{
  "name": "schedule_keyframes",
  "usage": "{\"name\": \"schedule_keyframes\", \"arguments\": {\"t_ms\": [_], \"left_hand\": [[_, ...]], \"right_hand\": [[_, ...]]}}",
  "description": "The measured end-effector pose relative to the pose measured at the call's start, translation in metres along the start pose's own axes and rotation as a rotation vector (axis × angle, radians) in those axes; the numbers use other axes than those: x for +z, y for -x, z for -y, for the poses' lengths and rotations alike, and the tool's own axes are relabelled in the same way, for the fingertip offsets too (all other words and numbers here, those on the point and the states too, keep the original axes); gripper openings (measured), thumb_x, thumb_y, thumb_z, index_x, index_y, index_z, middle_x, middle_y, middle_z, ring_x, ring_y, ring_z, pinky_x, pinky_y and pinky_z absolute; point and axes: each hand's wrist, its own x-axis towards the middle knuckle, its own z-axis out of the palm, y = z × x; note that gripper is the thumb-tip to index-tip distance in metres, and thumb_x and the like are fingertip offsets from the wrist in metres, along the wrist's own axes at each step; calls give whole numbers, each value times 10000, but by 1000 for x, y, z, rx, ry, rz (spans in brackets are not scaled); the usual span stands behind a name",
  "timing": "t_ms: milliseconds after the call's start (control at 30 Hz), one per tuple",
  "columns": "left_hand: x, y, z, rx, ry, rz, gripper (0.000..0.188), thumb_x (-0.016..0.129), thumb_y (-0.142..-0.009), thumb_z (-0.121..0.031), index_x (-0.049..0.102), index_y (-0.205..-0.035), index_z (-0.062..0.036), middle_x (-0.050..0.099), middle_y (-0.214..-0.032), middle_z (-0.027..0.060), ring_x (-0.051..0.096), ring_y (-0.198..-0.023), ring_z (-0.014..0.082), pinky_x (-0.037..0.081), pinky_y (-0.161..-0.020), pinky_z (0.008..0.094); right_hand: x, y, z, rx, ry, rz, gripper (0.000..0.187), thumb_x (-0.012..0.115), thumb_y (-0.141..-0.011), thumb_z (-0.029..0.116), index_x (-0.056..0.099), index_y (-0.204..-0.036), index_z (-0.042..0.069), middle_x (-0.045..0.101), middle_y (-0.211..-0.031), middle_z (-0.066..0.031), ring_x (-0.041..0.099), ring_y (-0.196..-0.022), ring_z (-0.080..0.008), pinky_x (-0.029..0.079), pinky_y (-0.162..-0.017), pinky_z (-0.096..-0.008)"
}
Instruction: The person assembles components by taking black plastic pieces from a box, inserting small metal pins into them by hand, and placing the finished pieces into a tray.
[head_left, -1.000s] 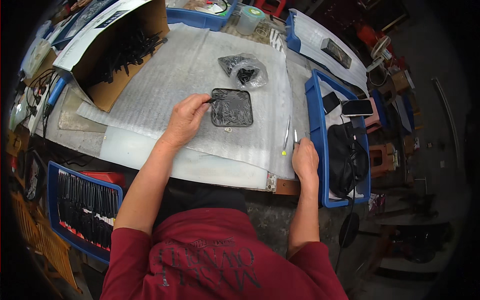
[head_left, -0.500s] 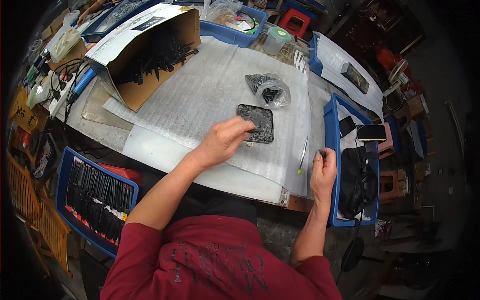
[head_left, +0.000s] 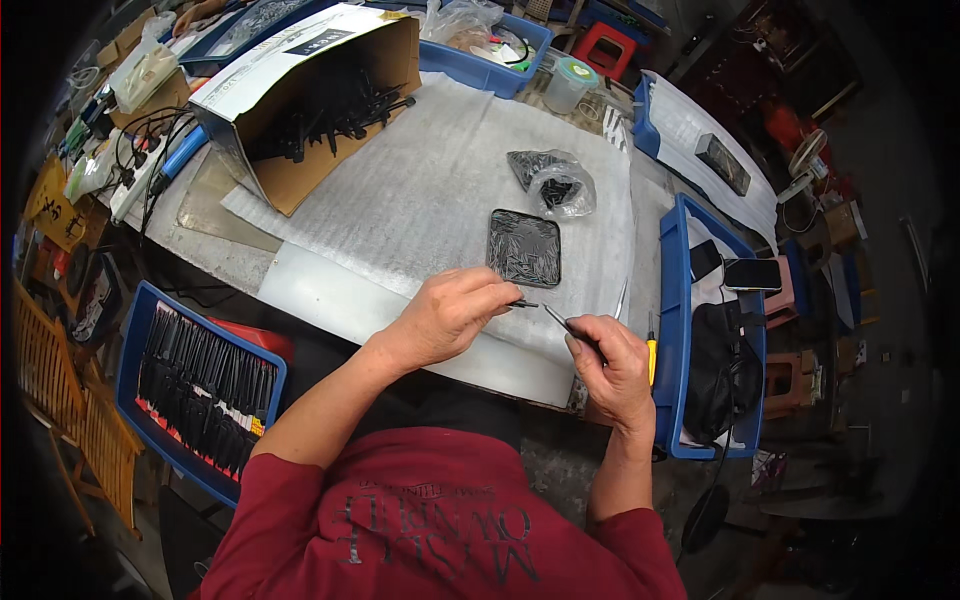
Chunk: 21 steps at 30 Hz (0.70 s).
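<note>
My left hand (head_left: pixel 450 315) pinches a small black pin (head_left: pixel 524 303) between thumb and fingers, just in front of a square black tray (head_left: pixel 524 248) full of such pins. My right hand (head_left: pixel 612 368) grips a thin metal tool (head_left: pixel 560 321) whose tip points toward the pin. Both hands hover over the white foam sheet (head_left: pixel 420 190) near the table's front edge. A clear bag of black parts (head_left: pixel 552 182) lies just beyond the tray.
An open cardboard box (head_left: pixel 310 100) of black parts stands at the back left. A blue bin (head_left: pixel 195 385) of black pieces sits low on my left; another blue bin (head_left: pixel 672 340) with a black bag and phones is on my right. A yellow-handled screwdriver (head_left: pixel 650 352) lies beside it.
My left hand drew back from the tray holding a pin. My right hand picked up the thin tool and moved inward to meet the left hand.
</note>
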Motion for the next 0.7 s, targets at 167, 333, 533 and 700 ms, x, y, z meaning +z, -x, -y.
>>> {"name": "schedule_keyframes", "arguments": {"t_ms": [167, 333, 533, 700], "left_hand": [[-3, 3, -1, 4, -22, -2, 205, 563, -680, 32, 551, -881, -10, 545, -750, 93, 552, -668, 241, 431, -565, 315], [-1, 5, 1, 16, -34, -22, 198, 564, -679, 25, 556, -873, -16, 542, -742, 87, 551, -661, 237, 428, -562, 315], [1, 6, 3, 14, -42, -6, 186, 567, -685, 9, 558, -869, -19, 542, -741, 81, 550, -662, 234, 422, -555, 314], [0, 7, 3, 24, -82, -1, 168, 562, -696, -12, 561, -862, -34, 543, -737, 71, 548, -666, 231, 413, -569, 317]], "right_hand": [[2, 1, 0, -2, -12, 13, 138, 581, -693, -23, 550, -827, -4, 521, -638, -102, 492, -508, -204, 385, -470, -289], [5, 2, -3, -1, -13, 28, 131, 578, -694, -19, 553, -822, -5, 524, -642, -102, 498, -515, -209, 388, -473, -290], [6, 3, -3, 12, -28, 14, 131, 574, -696, -20, 554, -824, -5, 520, -636, -102, 495, -515, -210, 389, -476, -296], [5, 4, -4, 33, -13, 58, 142, 572, -686, -23, 556, -825, 1, 505, -621, -98, 489, -512, -214, 389, -478, -300]]}}
